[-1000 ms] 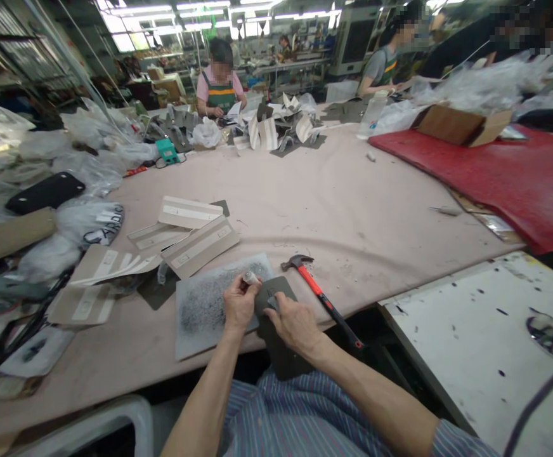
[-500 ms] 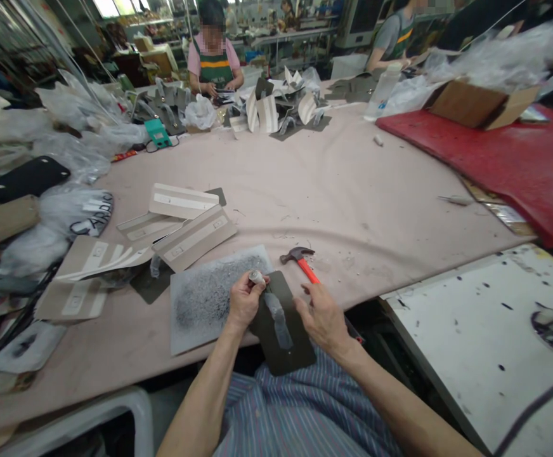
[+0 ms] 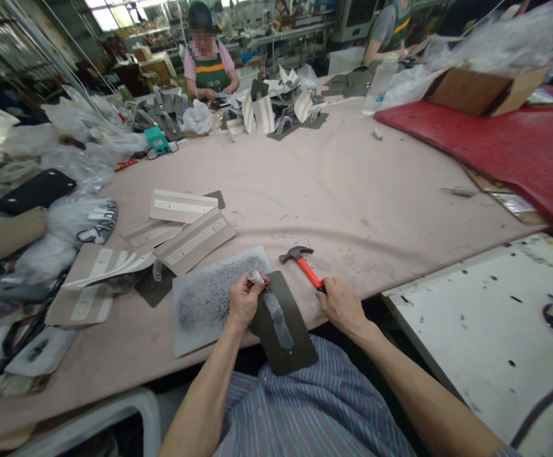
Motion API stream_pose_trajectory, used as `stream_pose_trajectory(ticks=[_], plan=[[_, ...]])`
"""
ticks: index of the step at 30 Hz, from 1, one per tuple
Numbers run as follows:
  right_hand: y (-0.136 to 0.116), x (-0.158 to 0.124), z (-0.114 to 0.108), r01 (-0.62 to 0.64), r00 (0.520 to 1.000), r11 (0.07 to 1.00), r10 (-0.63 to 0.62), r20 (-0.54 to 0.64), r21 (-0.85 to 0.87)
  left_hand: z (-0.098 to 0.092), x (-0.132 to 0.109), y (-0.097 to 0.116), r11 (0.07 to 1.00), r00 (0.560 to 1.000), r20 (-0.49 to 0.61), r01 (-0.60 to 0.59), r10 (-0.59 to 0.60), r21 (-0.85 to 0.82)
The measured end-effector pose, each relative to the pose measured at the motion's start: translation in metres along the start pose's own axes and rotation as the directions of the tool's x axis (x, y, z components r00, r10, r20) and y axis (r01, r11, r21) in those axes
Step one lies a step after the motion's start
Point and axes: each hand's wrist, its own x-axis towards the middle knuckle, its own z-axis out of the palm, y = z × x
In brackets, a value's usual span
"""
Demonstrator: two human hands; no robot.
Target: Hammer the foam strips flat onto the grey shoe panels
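Right hand (image 3: 340,306) has been pulled off the panel (image 3: 283,324) and is being closed round the hammer (image 3: 305,265) handle just right of it, so the panel is being steadied from the left only now. Left hand (image 3: 243,303) is being kept pinched on a little cylinder (image 3: 256,277), thumb up, at the panel's top corner. Mat (image 3: 210,298) is lying just left of that hand, hammer head pointing away.

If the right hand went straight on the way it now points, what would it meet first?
The right hand grips the hammer by its handle and points up-left along it. It would likely meet the hammer's head first. Beyond that there is only bare table, though depth is hard to judge.
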Motion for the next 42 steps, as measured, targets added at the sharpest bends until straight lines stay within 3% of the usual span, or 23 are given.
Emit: stream_pose_trajectory(ticks=[2, 5, 8, 11, 13, 15, 17, 18, 21, 23, 26, 28, 29, 30, 32, 34, 35, 39, 42], plan=[[0.000, 0.005, -0.004, -0.074, 0.995, 0.970, 0.057, 0.079, 0.232, 0.000, 0.000, -0.002, 1.000, 1.000, 0.011, -0.012, 0.011, 0.025], [-0.008, 0.011, -0.016, -0.263, 0.948, 0.763, 0.093, 0.303, 0.591, -0.001, 0.000, -0.004, 0.995, 0.999, 0.030, -0.046, 0.043, 0.087], [-0.025, 0.015, -0.032, -0.366, 0.881, 0.619, -0.010, 0.472, 0.695, 0.000, 0.000, -0.003, 0.980, 0.996, 0.042, -0.090, 0.084, 0.176], [-0.042, 0.010, -0.053, -0.391, 0.874, 0.505, -0.059, 0.482, 0.770, 0.001, -0.002, 0.001, 0.943, 0.989, 0.075, -0.145, 0.128, 0.300], [-0.047, 0.000, -0.065, -0.255, 0.948, 0.502, -0.040, 0.316, 0.827, 0.002, -0.005, 0.003, 0.915, 0.981, 0.102, -0.192, 0.166, 0.354], [-0.045, -0.012, -0.073, 0.037, 0.999, 0.624, -0.052, -0.005, 0.781, 0.002, -0.008, 0.004, 0.898, 0.972, 0.116, -0.234, 0.205, 0.372], [-0.037, -0.023, -0.077, 0.296, 0.950, 0.793, -0.185, -0.253, 0.532, 0.002, -0.011, 0.003, 0.891, 0.966, 0.116, -0.258, 0.231, 0.374], [-0.034, -0.027, -0.079, 0.366, 0.922, 0.850, -0.276, -0.270, 0.380, 0.002, -0.011, 0.003, 0.886, 0.965, 0.117, -0.263, 0.236, 0.381], [-0.028, -0.031, -0.097, 0.451, 0.890, 0.891, -0.443, -0.108, 0.061, 0.002, -0.011, 0.001, 0.868, 0.963, 0.127, -0.271, 0.240, 0.416], [-0.033, -0.031, -0.119, 0.476, 0.868, 0.879, -0.465, -0.173, 0.030, 0.002, -0.011, 0.000, 0.863, 0.961, 0.135, -0.277, 0.242, 0.423], [-0.046, -0.035, -0.147, 0.489, 0.772, 0.849, -0.313, -0.553, 0.203, 0.001, -0.010, 0.001, 0.869, 0.959, 0.142, -0.284, 0.247, 0.406], [-0.051, -0.040, -0.145, 0.492, 0.681, 0.825, -0.168, -0.712, 0.276, 0.002, -0.011, 0.001, 0.875, 0.960, 0.142, -0.278, 0.241, 0.397], [-0.051, -0.042, -0.137, 0.499, 0.669, 0.828, -0.181, -0.721, 0.255, 0.002, -0.011, 0.001, 0.877, 0.962, 0.137, -0.271, 0.235, 0.396], [-0.049, -0.044, -0.125, 0.507, 0.688, 0.839, -0.255, -0.679, 0.198, 0.002, -0.011, 0.001, 0.878, 0.964, 0.136, -0.264, 0.228, 0.399], [-0.041, -0.046, -0.102, 0.512, 0.799, 0.857, -0.447, -0.402, 0.065, 0.002, -0.012, 0.001, 0.879, 0.968, 0.133, -0.251, 0.215, 0.405], [-0.029, -0.042, -0.086, 0.446, 0.891, 0.895, -0.444, -0.097, -0.005, 0.003, -0.012, 0.001, 0.884, 0.969, 0.132, -0.246, 0.210, 0.398], [-0.023, -0.039, -0.082, 0.392, 0.920, 0.920, -0.392, -0.015, -0.016, 0.003, -0.012, 0.001, 0.888, 0.969, 0.131, -0.245, 0.210, 0.389], [-0.004, -0.016, -0.069, 0.234, 0.968, 0.969, -0.240, 0.073, 0.072, 0.004, -0.011, 0.002, 0.899, 0.968, 0.120, -0.249, 0.220, 0.360], [0.005, 0.004, -0.045, 0.124, 0.982, 0.989, -0.133, 0.131, 0.078, 0.003, -0.011, 0.000, 0.909, 0.968, 0.114, -0.250, 0.225, 0.334]])
